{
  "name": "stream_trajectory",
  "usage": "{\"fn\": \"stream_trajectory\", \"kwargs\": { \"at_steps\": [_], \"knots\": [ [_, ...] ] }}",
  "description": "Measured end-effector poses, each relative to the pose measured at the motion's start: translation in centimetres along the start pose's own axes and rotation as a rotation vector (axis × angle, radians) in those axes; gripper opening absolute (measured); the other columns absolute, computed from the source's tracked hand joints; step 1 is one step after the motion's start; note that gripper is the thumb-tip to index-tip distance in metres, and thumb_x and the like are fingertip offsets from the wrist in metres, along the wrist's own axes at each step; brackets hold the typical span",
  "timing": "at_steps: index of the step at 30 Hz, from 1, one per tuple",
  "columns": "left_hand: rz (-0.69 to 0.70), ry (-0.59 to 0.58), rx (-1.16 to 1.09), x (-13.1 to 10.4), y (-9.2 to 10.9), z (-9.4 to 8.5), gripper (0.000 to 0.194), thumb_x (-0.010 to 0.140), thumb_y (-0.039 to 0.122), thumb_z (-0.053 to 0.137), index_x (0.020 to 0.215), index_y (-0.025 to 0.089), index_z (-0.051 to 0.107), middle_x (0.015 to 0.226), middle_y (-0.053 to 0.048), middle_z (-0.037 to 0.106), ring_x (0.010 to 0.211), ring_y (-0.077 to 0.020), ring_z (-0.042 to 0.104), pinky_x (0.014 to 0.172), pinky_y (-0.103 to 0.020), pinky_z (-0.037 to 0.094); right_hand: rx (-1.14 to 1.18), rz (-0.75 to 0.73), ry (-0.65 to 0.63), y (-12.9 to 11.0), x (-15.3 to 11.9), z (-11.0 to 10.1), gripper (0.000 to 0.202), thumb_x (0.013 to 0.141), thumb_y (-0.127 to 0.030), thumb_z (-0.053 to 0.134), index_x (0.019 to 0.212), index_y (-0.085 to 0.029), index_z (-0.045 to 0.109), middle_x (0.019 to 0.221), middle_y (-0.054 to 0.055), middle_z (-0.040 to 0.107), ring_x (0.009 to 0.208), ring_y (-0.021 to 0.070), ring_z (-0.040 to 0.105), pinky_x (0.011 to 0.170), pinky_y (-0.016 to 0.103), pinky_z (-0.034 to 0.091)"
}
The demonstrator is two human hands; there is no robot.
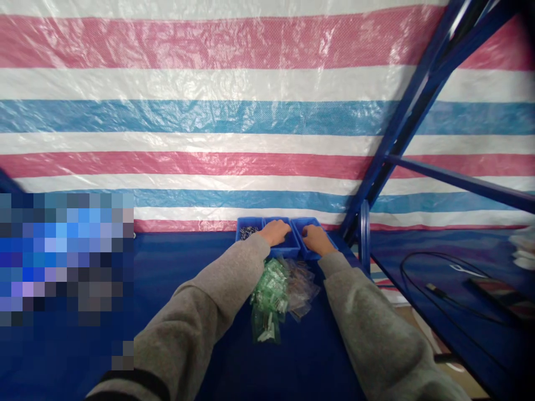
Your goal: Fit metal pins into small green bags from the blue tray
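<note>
Three small blue bins stand side by side at the far edge of the table. Dark and silvery small parts, perhaps screws (pixel 248 231), lie in the left bin (pixel 239 228). Over the middle bin (pixel 285 252) is my left hand (pixel 276 231), its fingers curled together; anything in them is too small to make out. My right hand (pixel 316 239) reaches into the right bin (pixel 308 254) with bent fingers, and their tips are partly hidden. Between my forearms lies a pile of green-tinted plastic bags (pixel 273 287), beside clear bags (pixel 300 289) with small contents.
The dark blue table (pixel 171 262) runs under the bins and bags. Striped plastic sheeting (pixel 209 117) hangs behind. A blue metal frame (pixel 397 133) rises at right, beside another surface with a black cable (pixel 438 295). The left side is pixelated.
</note>
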State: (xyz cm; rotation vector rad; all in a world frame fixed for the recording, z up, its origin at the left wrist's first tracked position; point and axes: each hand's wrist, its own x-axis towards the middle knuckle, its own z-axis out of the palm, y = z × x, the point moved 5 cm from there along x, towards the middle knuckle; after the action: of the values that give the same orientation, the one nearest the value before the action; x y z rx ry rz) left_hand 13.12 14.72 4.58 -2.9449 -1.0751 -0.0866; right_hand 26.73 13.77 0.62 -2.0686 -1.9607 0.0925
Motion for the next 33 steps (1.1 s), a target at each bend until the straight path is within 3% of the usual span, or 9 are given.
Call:
{"fn": "stream_trajectory", "kwargs": {
  "at_steps": [3, 5, 10, 16, 22, 26, 28, 30, 33],
  "knots": [
    [-0.014, 0.092, -0.046, -1.0, -0.4, -1.6, 0.026, 0.077, 0.012, 0.052, 0.100, 0.017, 0.063, 0.098, -0.008, 0.066, 0.096, -0.0223, 0.059, 0.086, -0.032, 0.045, 0.011, 0.019, 0.026, -0.4, 0.0, -0.2, 0.021, 0.077, -0.022, 0.054, 0.086, -0.010, 0.069, 0.087, 0.016, 0.068, 0.089, 0.0261, 0.060, 0.079, 0.033, 0.043],
    [-0.034, 0.279, -0.194, -2.4, -0.5, -3.5, 0.027, 0.078, 0.012, 0.050, 0.102, 0.017, 0.062, 0.098, -0.007, 0.066, 0.095, -0.0200, 0.060, 0.088, -0.031, 0.044, 0.020, 0.031, 0.047, -0.5, -0.1, -0.4, 0.021, 0.076, -0.020, 0.054, 0.084, -0.009, 0.070, 0.088, 0.016, 0.068, 0.089, 0.0260, 0.061, 0.080, 0.033, 0.043],
    [0.090, 0.554, -0.418, -9.1, 1.6, -6.2, 0.033, 0.085, 0.012, 0.041, 0.112, 0.018, 0.058, 0.115, -0.005, 0.060, 0.106, -0.0154, 0.055, 0.095, -0.028, 0.042, 0.064, 0.043, 0.101, -0.6, -0.7, -1.7, 0.022, 0.074, -0.013, 0.050, 0.084, -0.012, 0.070, 0.090, 0.012, 0.069, 0.091, 0.0236, 0.061, 0.084, 0.031, 0.042],
    [0.289, 0.327, -0.310, -15.5, 4.6, -2.2, 0.033, 0.091, 0.019, 0.038, 0.118, 0.023, 0.056, 0.122, -0.006, 0.057, 0.115, -0.0169, 0.050, 0.101, -0.033, 0.038, 0.367, -0.107, 0.385, -2.5, -4.7, -5.9, 0.023, 0.081, -0.019, 0.046, 0.091, -0.014, 0.067, 0.092, 0.009, 0.068, 0.082, 0.0194, 0.063, 0.080, 0.029, 0.046],
    [0.283, 0.217, -0.407, -17.8, 3.8, -1.4, 0.042, 0.093, 0.023, 0.032, 0.135, 0.024, 0.037, 0.138, -0.004, 0.042, 0.134, -0.0192, 0.026, 0.111, -0.040, 0.023, 0.519, -0.411, 0.193, -6.3, -11.3, -6.4, 0.014, 0.080, -0.022, 0.051, 0.081, -0.019, 0.065, 0.080, 0.004, 0.065, 0.065, 0.0153, 0.062, 0.062, 0.027, 0.050],
    [0.121, 0.171, -0.352, -19.4, 4.0, -2.0, 0.063, 0.087, 0.049, 0.041, 0.141, 0.023, 0.023, 0.149, -0.007, 0.018, 0.137, -0.0278, 0.011, 0.111, -0.046, 0.015, 0.393, -0.447, 0.205, -6.3, -14.4, -5.6, 0.020, 0.086, -0.026, 0.048, 0.093, -0.020, 0.065, 0.099, 0.008, 0.062, 0.089, 0.0200, 0.061, 0.079, 0.033, 0.050],
    [0.139, 0.110, -0.301, -20.2, 4.6, -1.4, 0.083, 0.077, 0.063, 0.047, 0.143, 0.022, 0.017, 0.150, -0.010, 0.011, 0.137, -0.0329, 0.008, 0.110, -0.051, 0.011, 0.339, -0.510, 0.158, -6.3, -15.7, -4.8, 0.031, 0.087, -0.035, 0.048, 0.112, -0.021, 0.060, 0.121, 0.010, 0.054, 0.112, 0.0236, 0.051, 0.094, 0.038, 0.042],
    [0.179, 0.091, -0.255, -20.6, 5.0, -0.5, 0.096, 0.068, 0.071, 0.050, 0.143, 0.022, 0.015, 0.150, -0.012, 0.008, 0.136, -0.0369, 0.004, 0.108, -0.055, 0.007, 0.267, -0.601, 0.052, -6.5, -16.8, -3.6, 0.065, 0.078, -0.052, 0.056, 0.134, -0.022, 0.042, 0.143, 0.012, 0.030, 0.129, 0.0304, 0.030, 0.103, 0.045, 0.032],
    [0.155, 0.071, -0.209, -20.3, 4.7, 1.0, 0.102, 0.064, 0.075, 0.050, 0.144, 0.023, 0.012, 0.150, -0.012, 0.003, 0.136, -0.0397, 0.000, 0.106, -0.058, 0.006, 0.186, -0.659, -0.109, -6.8, -17.8, -1.7, 0.100, 0.065, -0.068, 0.058, 0.144, -0.021, 0.018, 0.150, 0.013, 0.005, 0.135, 0.0363, 0.008, 0.106, 0.054, 0.020]
  ]
}}
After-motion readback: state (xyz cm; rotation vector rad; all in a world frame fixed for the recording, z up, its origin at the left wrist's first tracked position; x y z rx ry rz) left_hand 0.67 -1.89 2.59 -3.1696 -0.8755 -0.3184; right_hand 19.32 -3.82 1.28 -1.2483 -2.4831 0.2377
